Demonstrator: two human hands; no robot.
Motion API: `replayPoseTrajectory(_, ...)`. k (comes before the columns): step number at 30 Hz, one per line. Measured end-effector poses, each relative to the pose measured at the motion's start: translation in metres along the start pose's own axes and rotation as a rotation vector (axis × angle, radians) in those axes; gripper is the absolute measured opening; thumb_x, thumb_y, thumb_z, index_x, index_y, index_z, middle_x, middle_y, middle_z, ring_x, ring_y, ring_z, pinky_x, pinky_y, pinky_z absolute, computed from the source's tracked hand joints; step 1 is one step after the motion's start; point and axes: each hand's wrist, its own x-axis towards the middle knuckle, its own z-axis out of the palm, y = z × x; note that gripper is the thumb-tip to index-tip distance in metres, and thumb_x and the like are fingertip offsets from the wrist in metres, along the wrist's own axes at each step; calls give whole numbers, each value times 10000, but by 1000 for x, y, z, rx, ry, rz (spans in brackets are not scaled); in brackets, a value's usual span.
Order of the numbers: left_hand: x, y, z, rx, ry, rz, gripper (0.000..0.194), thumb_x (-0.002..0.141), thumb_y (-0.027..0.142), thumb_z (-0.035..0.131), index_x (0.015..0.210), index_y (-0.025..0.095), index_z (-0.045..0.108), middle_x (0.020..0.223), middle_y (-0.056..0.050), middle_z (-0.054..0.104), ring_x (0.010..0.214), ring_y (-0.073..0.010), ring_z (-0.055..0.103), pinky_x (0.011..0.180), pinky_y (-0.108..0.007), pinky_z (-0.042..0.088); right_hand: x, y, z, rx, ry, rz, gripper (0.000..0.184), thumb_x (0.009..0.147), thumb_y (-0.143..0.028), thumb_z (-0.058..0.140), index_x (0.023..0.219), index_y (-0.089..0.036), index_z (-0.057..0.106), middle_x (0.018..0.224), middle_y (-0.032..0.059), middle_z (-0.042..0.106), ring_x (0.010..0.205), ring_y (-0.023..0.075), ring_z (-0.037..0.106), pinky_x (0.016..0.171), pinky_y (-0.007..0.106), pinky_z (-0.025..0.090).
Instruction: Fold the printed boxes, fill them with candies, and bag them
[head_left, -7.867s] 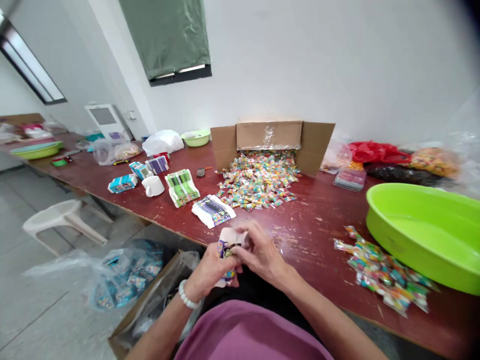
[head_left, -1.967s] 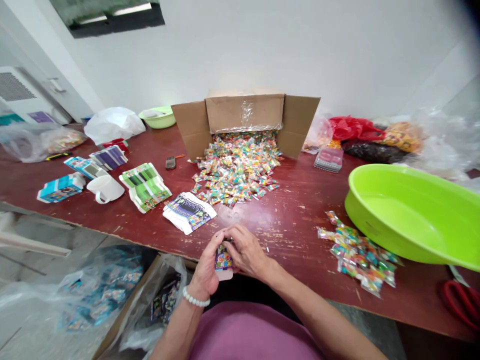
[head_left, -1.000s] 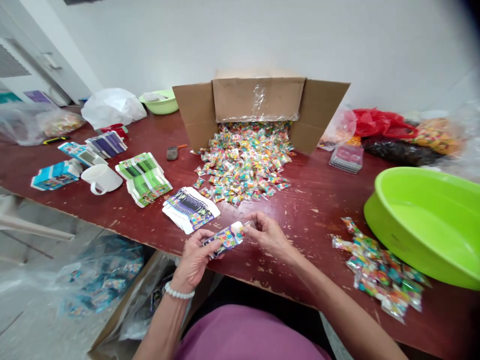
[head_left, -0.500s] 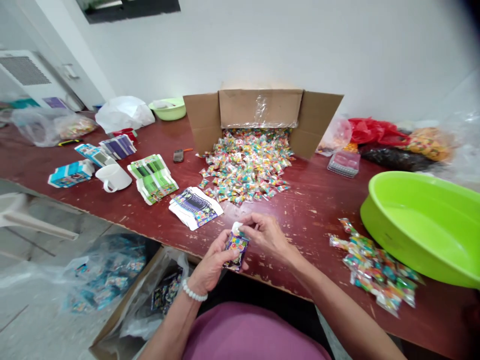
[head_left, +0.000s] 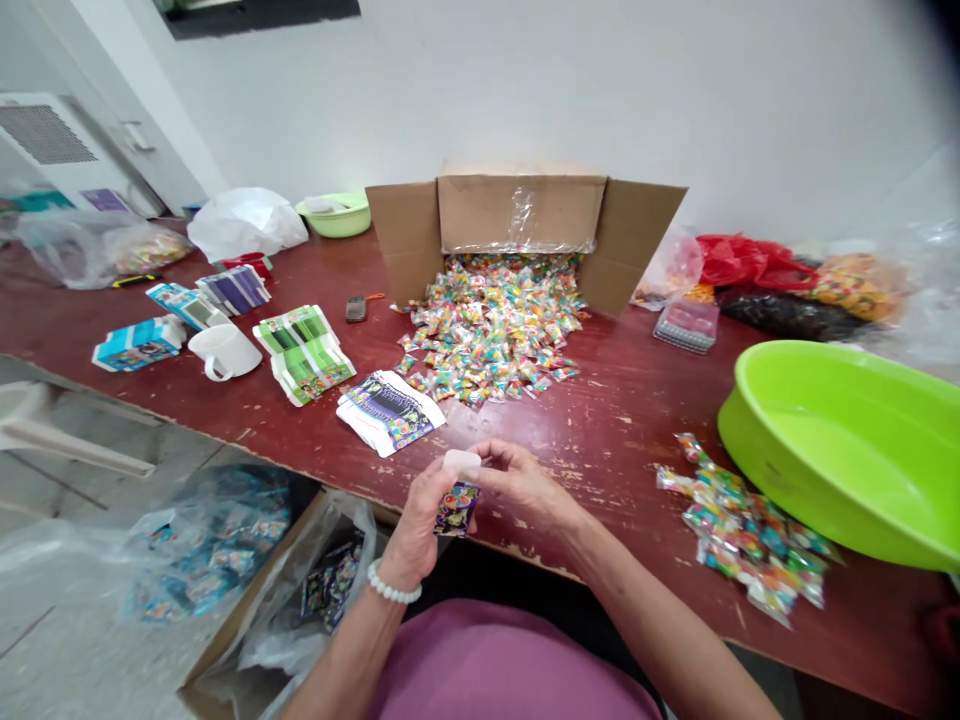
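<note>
Over the table's front edge, a small purple printed candy box [head_left: 455,512] with a white end flap is held upright. My left hand [head_left: 421,505], wearing a white bead bracelet, is closed around its side. My right hand [head_left: 525,483] pinches at the white flap [head_left: 462,461] on top, fingers closed together. Just beyond lies a fanned stack of flat purple box blanks [head_left: 391,412]. A heap of wrapped candies [head_left: 495,325] spills from a cardboard box [head_left: 523,215] lying on its side.
A big green basin [head_left: 832,450] stands at the right, beside a small pile of wrapped candies [head_left: 750,530]. Green box blanks [head_left: 304,352], a white mug [head_left: 224,352] and blue boxes [head_left: 140,343] lie left. Below the edge, a lined carton [head_left: 262,610] holds purple boxes.
The candy box has turned more upright and moved slightly left in my left hand. Its white flap shows wider now, and my right hand has shifted slightly downward beside it.
</note>
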Motion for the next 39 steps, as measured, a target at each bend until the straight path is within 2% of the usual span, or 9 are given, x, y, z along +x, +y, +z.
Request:
replayPoseTrajectory(4, -1, 7, 5, -63, 40, -93, 345, 763, 432, 773, 955, 167, 664, 735, 9, 658, 559, -125, 607, 440, -227, 534, 0, 0, -1, -286, 140, -300, 157, 838, -351, 694, 813, -197, 712, 803, 24, 715, 724, 162, 640, 690, 277, 491)
replayPoseTrajectory(7, 3, 13, 5, -220, 8, -256, 367, 795, 498, 735, 906, 164, 633, 689, -6, 664, 508, -147, 617, 428, -280, 558, -1, -6, -8, -452, 69, -454, 173, 927, -303, 600, 932, -208, 744, 873, 41, 743, 781, 167, 669, 736, 277, 500)
replayPoseTrajectory(11, 10, 14, 3, -284, -34, -306, 273, 857, 410, 671, 940, 153, 637, 701, -14, 682, 478, -153, 621, 385, -282, 544, -1, -11, -16, -496, -103, -471, 202, 958, -309, 564, 951, -200, 733, 964, 50, 753, 855, 169, 686, 814, 287, 510)
replayPoseTrajectory(14, 12, 10, 1, -220, 41, -227, 210, 843, 321, 665, 987, 169, 644, 730, 14, 677, 490, -134, 615, 397, -261, 543, 2, -8, -14, -490, -38, -384, 189, 917, -325, 613, 894, -181, 734, 899, 48, 756, 806, 170, 680, 774, 288, 516)
replayPoseTrajectory(19, 10, 6, 3, -70, 37, -103, 403, 864, 462, 635, 1146, 173, 649, 910, -33, 725, 575, -136, 653, 444, -238, 548, 10, -2, -7, -347, 43, -212, 154, 811, -312, 715, 878, -175, 737, 919, 51, 770, 785, 177, 694, 730, 288, 536)
replayPoseTrajectory(24, 11, 6, 3, -49, 85, -212, 564, 861, 616, 577, 1063, 98, 672, 706, -63, 711, 450, -148, 614, 401, -249, 512, 16, -3, -8, -140, -18, -17, 198, 807, -353, 724, 848, -159, 726, 807, 47, 763, 651, 164, 679, 627, 280, 534)
replayPoseTrajectory(31, 19, 8, -5, -246, 42, -244, 320, 839, 336, 636, 1063, 119, 703, 793, -54, 739, 513, -138, 646, 448, -228, 524, 7, 9, -4, -271, -114, -315, 135, 880, -332, 688, 957, -222, 701, 1114, 51, 702, 1029, 206, 653, 922, 358, 505)
replayPoseTrajectory(35, 21, 10, -5, -278, 157, -210, 332, 804, 295, 647, 1076, 117, 712, 985, -80, 745, 721, -159, 704, 611, -244, 584, 1, 28, 8, -439, -119, -400, 495, 768, -309, 802, 1204, -250, 576, 1244, 80, 591, 1165, 238, 565, 1003, 404, 465)
replayPoseTrajectory(39, 8, 16, -31, -42, 294, -54, 514, 786, 441, 687, 1219, 166, 653, 872, -44, 734, 558, -140, 643, 477, -245, 525, 17, 37, 11, -559, -131, -409, 825, 676, -395, 865, 1366, -239, 440, 1357, 121, 486, 1214, 262, 515, 1003, 413, 466)
